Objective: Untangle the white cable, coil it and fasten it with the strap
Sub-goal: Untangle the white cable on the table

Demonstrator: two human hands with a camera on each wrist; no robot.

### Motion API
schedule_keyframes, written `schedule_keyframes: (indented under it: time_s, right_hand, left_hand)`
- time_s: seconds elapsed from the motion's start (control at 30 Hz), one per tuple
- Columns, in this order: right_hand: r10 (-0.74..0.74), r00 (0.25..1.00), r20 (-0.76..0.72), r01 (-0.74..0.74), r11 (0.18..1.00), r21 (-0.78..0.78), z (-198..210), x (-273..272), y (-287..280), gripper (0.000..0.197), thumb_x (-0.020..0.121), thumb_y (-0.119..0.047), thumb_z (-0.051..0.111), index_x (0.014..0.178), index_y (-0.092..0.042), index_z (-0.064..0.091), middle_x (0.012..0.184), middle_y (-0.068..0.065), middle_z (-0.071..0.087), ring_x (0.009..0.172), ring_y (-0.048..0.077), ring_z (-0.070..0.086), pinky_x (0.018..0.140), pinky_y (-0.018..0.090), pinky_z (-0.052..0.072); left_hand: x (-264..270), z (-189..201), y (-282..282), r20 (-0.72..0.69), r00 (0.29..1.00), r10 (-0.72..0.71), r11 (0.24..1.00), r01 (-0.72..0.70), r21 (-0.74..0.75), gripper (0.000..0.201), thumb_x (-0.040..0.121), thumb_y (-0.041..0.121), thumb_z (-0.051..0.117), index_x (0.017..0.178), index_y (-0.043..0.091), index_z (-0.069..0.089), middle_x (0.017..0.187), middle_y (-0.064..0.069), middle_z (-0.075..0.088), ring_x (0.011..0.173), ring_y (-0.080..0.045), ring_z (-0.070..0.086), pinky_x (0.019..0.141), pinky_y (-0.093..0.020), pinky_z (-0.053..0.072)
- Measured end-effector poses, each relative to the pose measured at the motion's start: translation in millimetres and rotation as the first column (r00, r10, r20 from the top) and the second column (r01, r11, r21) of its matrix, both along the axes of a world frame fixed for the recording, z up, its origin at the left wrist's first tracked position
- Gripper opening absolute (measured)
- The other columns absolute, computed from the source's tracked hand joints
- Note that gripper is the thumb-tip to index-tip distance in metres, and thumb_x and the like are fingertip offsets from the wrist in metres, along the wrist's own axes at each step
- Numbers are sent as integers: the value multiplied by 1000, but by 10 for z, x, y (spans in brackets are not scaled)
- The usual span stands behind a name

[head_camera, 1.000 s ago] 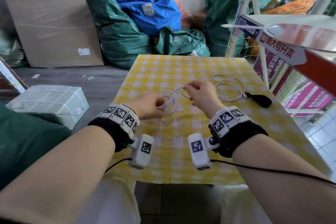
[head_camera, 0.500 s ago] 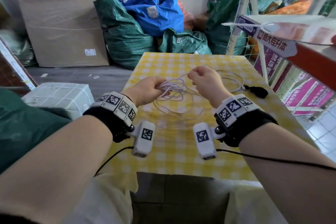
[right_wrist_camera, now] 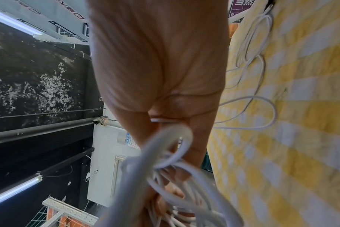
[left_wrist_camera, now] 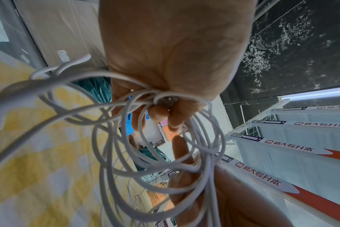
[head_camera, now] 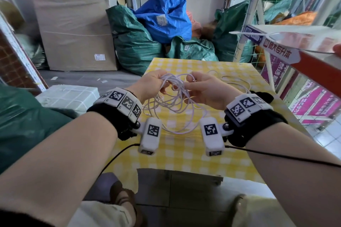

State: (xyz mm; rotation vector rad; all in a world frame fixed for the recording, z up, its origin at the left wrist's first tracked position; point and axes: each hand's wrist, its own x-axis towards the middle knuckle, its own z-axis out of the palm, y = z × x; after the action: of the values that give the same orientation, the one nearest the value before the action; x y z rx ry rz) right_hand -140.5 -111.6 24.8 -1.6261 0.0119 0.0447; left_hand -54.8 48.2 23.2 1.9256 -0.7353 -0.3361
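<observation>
Left hand: the left hand [head_camera: 150, 84] is raised above the table, fingers curled round a bunch of loops of the white cable [head_camera: 173, 103]; in the left wrist view the fingertips [left_wrist_camera: 161, 112] press several strands into the palm.
Right hand: the right hand [head_camera: 206, 90] is just beside the left one, at the same height, thumb and fingers pinching the top of the same bundle; the right wrist view shows strands running through the closed fingers [right_wrist_camera: 165, 198], blurred close to the lens.
White cable: most of it hangs in loose, crossing loops between and below the two hands, over the yellow checked tablecloth [head_camera: 184, 155]; the lowest loops look to reach the cloth, though I cannot tell whether they touch it. A further length trails off to the right and lies in slack curves on the cloth behind the right hand [right_wrist_camera: 260, 107].
Strap: a black strap-like piece [head_camera: 265, 96] lies on the cloth near the right edge, just behind the right wrist band, partly hidden.
Wrists: each carries a black band with white marker blocks and a small white camera unit.
Around: green and blue sacks [head_camera: 166, 16] and a large cardboard box [head_camera: 73, 29] are piled beyond the table's far end.
</observation>
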Motion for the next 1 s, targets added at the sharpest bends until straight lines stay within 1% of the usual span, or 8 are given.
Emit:
schedule_keyframes:
  time_s: [0.1,0.27,0.4,0.5,0.6,0.7,0.77,1.0]
  right_hand:
    - [66,998,9,-67,997,48,3,-62,30,28,93,-2,52,76,-17,36,69,0,68,65,16,66,65,28,56]
    - [73,997,23,-74,997,18,-57,-82,13,30,94,-1,52,74,-17,36,87,8,70,82,20,68,69,30,57]
    - [-30,993,118,40,996,-81,-85,-17,-27,33,92,4,54,72,-16,35,71,2,47,77,22,56,74,32,56]
    - [-214,946,245,258,953,-161,-123,128,-82,35,85,-1,62,68,-18,37,70,6,40,72,20,49,75,42,52]
    - [-369,871,325,442,877,-189,-212,249,-171,30,78,-13,66,65,-22,40,72,9,43,73,22,50,76,54,51]
    - [-491,800,344,558,820,-127,-375,385,-301,36,78,-11,65,63,-23,36,66,3,43,66,19,46,67,44,47]
    - [-523,778,348,588,801,-110,-496,476,-360,38,76,-11,68,62,-24,36,64,2,43,64,19,45,65,42,46]
    - [-442,860,256,456,890,4,-790,685,-474,35,83,-1,68,68,-17,40,69,10,44,70,24,53,70,48,54]
  left_hand:
    - [-5,-10,1,5,1000,21,999,-21,24,32,93,-7,42,80,18,58,67,-1,47,56,-9,40,50,-17,37]
    - [-40,-29,-16,66,996,55,997,-58,46,29,91,-5,42,74,14,53,66,-2,44,59,-12,37,56,-25,32]
    - [23,-21,-94,201,975,100,988,-121,94,14,90,1,48,95,5,60,78,-6,54,71,-19,45,64,-28,36]
    - [156,-1,-190,301,938,169,977,-199,71,24,87,7,56,111,8,60,101,-10,58,88,-25,55,74,-29,46]
    - [250,-8,-302,159,952,262,965,-257,-56,31,84,4,59,114,11,57,86,0,49,67,-13,46,60,-24,41]
    - [313,-106,-428,-13,965,262,953,-261,-150,6,88,14,61,91,16,56,73,1,52,56,-12,50,59,-28,46]
    - [319,-225,-504,-142,976,164,964,-189,-186,7,90,17,62,87,16,56,71,-3,59,53,-14,58,56,-29,51]
    - [510,-611,-679,-226,972,55,941,-127,-315,21,82,10,71,101,5,63,83,-12,69,68,-17,68,64,-26,56]
